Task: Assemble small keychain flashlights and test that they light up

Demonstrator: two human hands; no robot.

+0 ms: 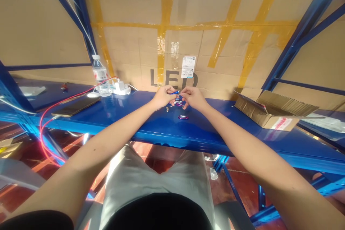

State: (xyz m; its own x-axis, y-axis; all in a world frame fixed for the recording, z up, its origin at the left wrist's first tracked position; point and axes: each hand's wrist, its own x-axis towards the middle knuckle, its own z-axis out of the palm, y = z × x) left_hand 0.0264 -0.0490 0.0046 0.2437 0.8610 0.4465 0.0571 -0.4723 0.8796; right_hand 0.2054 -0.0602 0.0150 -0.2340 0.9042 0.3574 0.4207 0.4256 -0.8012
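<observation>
My left hand and my right hand meet over the blue metal shelf, fingers pinched together. Between them they hold a small blue clip-like piece. Just under the hands lie several small purple and blue metal clips and a few tiny silver parts. One purple clip lies apart, a little nearer to me. The fingertips hide how the held piece is gripped.
A taped cardboard sheet marked "LED" backs the shelf. At left stand a water bottle, a white charger, a phone with a red cable. An open cardboard box sits at right.
</observation>
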